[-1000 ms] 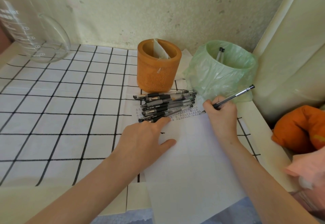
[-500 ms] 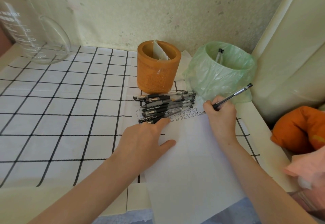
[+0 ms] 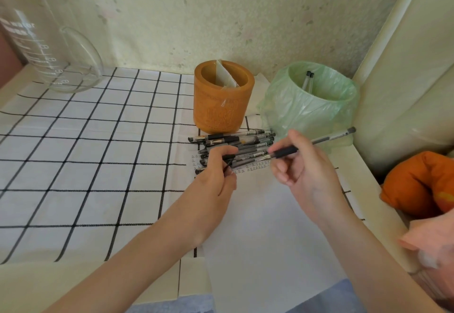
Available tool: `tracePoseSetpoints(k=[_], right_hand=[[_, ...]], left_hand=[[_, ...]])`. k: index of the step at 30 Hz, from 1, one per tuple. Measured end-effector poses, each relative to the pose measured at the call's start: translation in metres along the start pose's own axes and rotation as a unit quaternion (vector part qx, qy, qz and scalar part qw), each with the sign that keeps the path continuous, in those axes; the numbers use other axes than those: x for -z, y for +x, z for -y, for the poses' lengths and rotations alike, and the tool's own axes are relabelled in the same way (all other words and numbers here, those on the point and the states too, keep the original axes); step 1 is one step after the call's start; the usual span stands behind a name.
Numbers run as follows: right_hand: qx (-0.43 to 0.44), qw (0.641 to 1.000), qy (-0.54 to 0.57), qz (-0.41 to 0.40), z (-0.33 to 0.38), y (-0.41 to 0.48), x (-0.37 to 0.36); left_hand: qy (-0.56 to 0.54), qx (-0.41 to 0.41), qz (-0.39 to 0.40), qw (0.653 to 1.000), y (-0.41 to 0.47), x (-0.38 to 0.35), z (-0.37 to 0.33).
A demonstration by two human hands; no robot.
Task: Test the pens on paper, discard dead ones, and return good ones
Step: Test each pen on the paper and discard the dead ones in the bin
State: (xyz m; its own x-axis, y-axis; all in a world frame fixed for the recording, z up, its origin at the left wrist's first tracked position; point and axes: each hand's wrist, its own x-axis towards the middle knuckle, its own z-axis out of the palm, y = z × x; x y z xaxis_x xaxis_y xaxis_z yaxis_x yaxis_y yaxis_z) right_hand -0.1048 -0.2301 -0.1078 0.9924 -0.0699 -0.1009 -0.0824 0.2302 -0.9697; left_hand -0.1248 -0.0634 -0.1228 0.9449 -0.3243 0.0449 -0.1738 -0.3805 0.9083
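Observation:
My right hand [image 3: 304,168] holds a black gel pen [image 3: 312,144] above the white paper [image 3: 267,234], tip pointing left. My left hand [image 3: 216,172] pinches a small black pen cap [image 3: 228,161] just left of that tip. Several black pens [image 3: 235,141] lie in a pile on the top of the paper, beside rows of test marks [image 3: 255,166]. Behind the pile stands an orange pen holder [image 3: 223,96] with a paper slip inside. A bin lined with a green bag [image 3: 312,106] to its right holds two pens [image 3: 308,80].
A checked white cloth [image 3: 86,153] covers the table. A large glass jug [image 3: 46,50] stands at the back left. A cream wall edge [image 3: 405,79] closes off the right side, with an orange cushion [image 3: 420,185] and pink cloth [image 3: 432,239] below it.
My right hand lifted the pen off the paper and turned it level. My left hand left the paper and now pinches a cap near the pen's tip.

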Motion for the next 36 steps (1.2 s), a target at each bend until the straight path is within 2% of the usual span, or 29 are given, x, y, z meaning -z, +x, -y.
tracePoseSetpoints(k=[3,12,19,26,30,36], right_hand=[[-0.019,0.999,0.001,0.036,-0.001,-0.006,-0.008],[-0.011,0.998,-0.056,0.039,-0.003,-0.007,-0.015],[-0.024,0.987,-0.092,0.131,-0.005,-0.009,-0.015],[-0.027,0.989,-0.102,0.103,-0.001,-0.007,-0.013],[-0.048,0.987,-0.097,0.121,0.001,-0.009,-0.012],[-0.052,0.989,-0.081,0.116,-0.001,-0.009,-0.014]], left_hand=[[-0.026,0.003,0.008,1.0,-0.002,0.0,0.002],[-0.024,-0.017,-0.019,0.999,-0.005,0.007,0.004],[0.021,-0.024,-0.019,0.999,-0.006,0.01,0.002],[0.044,0.019,-0.042,0.998,-0.008,0.017,0.006],[0.108,-0.001,-0.052,0.993,-0.01,0.015,0.004],[0.139,-0.025,-0.059,0.988,-0.01,0.015,0.003]])
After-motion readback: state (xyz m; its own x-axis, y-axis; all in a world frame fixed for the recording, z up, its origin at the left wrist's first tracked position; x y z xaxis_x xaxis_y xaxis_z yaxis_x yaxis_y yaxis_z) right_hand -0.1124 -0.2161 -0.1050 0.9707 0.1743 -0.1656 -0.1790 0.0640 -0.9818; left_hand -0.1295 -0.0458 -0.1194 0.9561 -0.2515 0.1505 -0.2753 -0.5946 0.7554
